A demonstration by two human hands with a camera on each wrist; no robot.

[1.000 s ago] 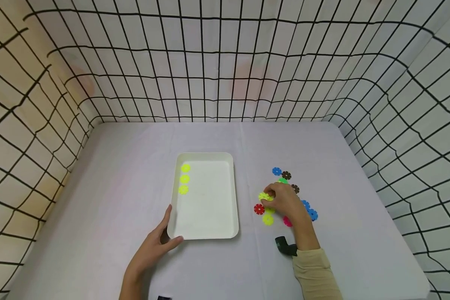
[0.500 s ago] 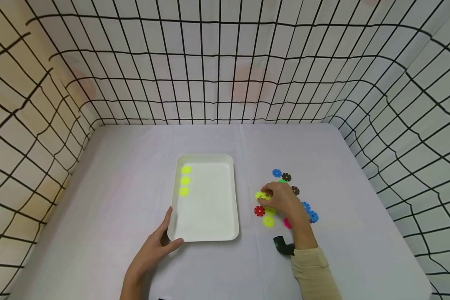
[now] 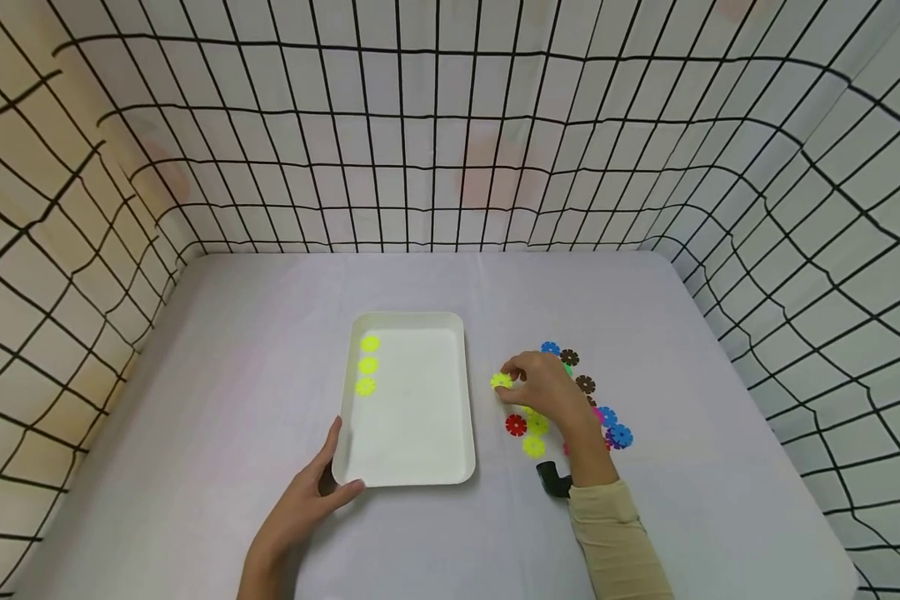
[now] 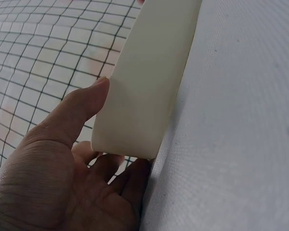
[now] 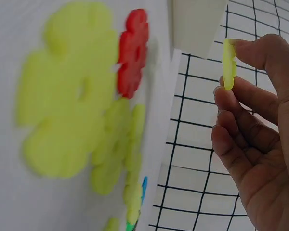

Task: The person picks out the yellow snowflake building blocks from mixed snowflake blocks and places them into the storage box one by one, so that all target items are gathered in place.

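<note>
My right hand [image 3: 543, 387] pinches a yellow snowflake disc [image 3: 501, 381] between thumb and fingertips, just left of a loose group of discs. In the right wrist view the held disc [image 5: 229, 64] shows edge-on, away from the ones on the table. A white tray [image 3: 412, 482] lies left of that hand, with three yellow discs [image 3: 368, 365] in a column along its left side. At the tray's near left corner, my left hand [image 3: 303, 500] holds it, thumb on the front wall and fingers at the side. The left wrist view shows the thumb against the wall [image 4: 135, 106].
Among the loose discs are a red one [image 3: 516, 425], a yellow one [image 3: 534, 447], blue ones [image 3: 619, 436] and brown ones [image 3: 585, 384]. A black curved piece [image 3: 552, 480] sits beside the right wrist. Black wire mesh [image 3: 435, 125] rises around the table.
My right hand has lifted the yellow disc out of the group and carried it left toward the tray. The left hand stays at the tray corner.
</note>
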